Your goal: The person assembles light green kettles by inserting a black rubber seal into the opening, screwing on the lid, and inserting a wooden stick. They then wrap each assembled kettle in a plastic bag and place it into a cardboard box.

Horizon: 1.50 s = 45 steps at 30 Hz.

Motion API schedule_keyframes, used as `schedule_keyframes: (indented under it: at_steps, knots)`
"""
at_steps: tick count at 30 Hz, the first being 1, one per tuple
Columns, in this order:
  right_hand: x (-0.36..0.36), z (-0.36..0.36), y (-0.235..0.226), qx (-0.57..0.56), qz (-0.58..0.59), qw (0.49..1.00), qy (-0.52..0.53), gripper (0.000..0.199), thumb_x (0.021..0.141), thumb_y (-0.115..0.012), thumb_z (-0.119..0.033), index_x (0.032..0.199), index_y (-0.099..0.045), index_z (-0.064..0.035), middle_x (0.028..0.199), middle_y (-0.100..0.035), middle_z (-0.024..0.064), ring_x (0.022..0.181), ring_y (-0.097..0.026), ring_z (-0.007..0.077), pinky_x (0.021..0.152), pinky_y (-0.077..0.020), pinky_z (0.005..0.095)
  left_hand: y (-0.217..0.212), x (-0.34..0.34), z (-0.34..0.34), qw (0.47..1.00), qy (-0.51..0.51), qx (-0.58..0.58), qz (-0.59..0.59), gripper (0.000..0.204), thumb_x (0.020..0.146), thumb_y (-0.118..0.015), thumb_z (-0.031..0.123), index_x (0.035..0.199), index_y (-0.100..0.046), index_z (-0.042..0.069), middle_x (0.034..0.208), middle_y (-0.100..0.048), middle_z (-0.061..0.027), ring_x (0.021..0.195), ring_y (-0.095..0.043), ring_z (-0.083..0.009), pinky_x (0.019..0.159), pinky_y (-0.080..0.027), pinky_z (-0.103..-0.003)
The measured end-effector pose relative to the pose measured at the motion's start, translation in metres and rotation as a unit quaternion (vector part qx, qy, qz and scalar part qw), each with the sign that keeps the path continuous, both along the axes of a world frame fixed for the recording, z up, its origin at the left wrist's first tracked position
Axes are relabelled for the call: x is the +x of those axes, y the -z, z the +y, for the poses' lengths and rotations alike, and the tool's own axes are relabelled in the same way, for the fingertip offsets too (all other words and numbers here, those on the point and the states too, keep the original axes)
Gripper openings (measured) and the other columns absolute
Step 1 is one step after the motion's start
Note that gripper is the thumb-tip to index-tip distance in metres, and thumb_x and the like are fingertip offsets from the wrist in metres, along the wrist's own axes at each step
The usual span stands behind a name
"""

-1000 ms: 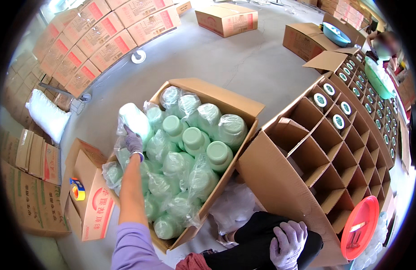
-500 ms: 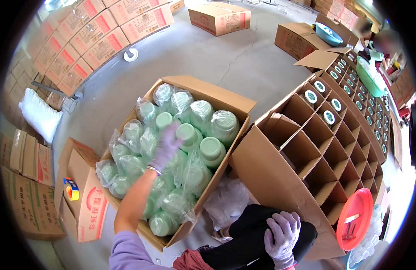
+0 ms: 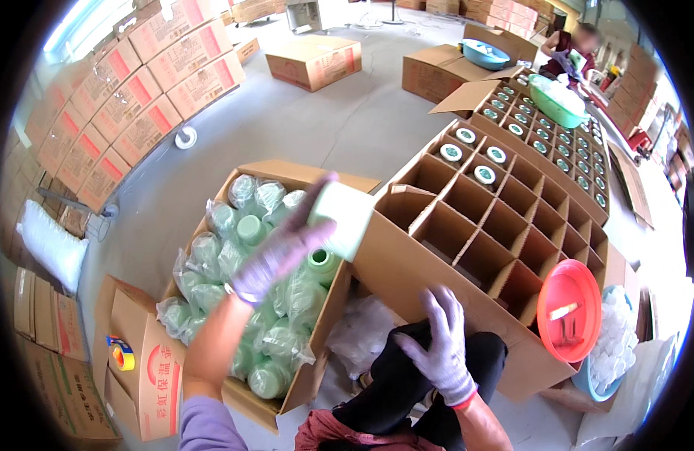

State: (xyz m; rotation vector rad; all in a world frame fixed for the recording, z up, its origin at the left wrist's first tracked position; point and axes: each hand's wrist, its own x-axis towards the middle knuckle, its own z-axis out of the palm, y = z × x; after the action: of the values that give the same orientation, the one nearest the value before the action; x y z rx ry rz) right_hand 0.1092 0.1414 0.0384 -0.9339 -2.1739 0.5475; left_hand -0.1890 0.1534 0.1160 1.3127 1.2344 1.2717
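My left hand (image 3: 275, 259), in a purple-grey glove, grips a pale green flask (image 3: 343, 219) by its side, raised over the right edge of an open carton (image 3: 332, 316). Several like flasks (image 3: 250, 230) fill that carton, many wrapped in clear plastic bags; one uncovered flask (image 3: 321, 261) shows an open neck. My gloved right hand (image 3: 443, 347) hovers over my knees with its fingers apart, holding nothing. To the right stands a larger carton (image 3: 452, 289) with cardboard dividers. A few of its far cells hold flasks with white-rimmed round tops (image 3: 484, 175).
A red basin (image 3: 548, 304) with small tools rests on the divided carton's near corner, beside a blue tub (image 3: 606, 379) of white pieces. Beyond, a co-worker (image 3: 568, 56) stands by another filled carton and a green basin (image 3: 561, 105). Stacked cartons (image 3: 148, 90) line the left.
My left hand has lifted a flask from the carton and carried it to the right. My right hand has risen off my knee, fingers spreading. The view has shifted to the right.
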Motion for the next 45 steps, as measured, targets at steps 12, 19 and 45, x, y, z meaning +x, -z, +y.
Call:
schedule_keyframes:
  at_steps: [12, 19, 45]
  knots:
    - [0.175, 0.066, -0.038, 0.231, -0.129, 0.924, 0.274, 0.022, 0.076, -0.071, -0.010, 0.097, -0.064, -0.0037, 0.119, -0.060, 0.0150, 0.120, -0.051, 0.0411, 0.099, -0.0401, 0.0558, 0.290, -0.071, 0.031, 0.676, -0.177, -0.330, 0.634, 0.057, 0.087, -0.060, 0.059, 0.126, -0.065, 0.018, 0.133, -0.060, -0.0143, 0.128, -0.049, -0.0386, 0.111, -0.026, -0.064]
    - [0.291, 0.128, -0.012, 0.148, -0.305, 0.901, 0.271, 0.026, 0.078, -0.073, -0.017, 0.103, -0.068, -0.0094, 0.111, -0.060, 0.0114, 0.112, -0.053, 0.0330, 0.099, -0.0404, 0.0487, 0.299, -0.041, 0.075, 0.647, -0.114, -0.372, 0.656, 0.059, 0.084, -0.062, 0.061, 0.123, -0.068, 0.017, 0.131, -0.064, -0.0118, 0.130, -0.051, -0.0383, 0.112, -0.027, -0.063]
    - [0.310, 0.129, 0.025, -0.250, 0.124, 0.814, 0.509, 0.033, 0.078, -0.068, -0.024, 0.099, -0.070, 0.0009, 0.077, -0.067, 0.0125, 0.068, -0.065, 0.0244, 0.061, -0.0478, 0.0371, -0.010, 0.116, 0.011, 0.926, 0.072, 0.267, 0.259, 0.061, 0.083, -0.079, 0.039, 0.124, -0.051, 0.003, 0.150, -0.040, -0.0152, 0.130, -0.048, -0.0282, 0.109, -0.039, -0.039]
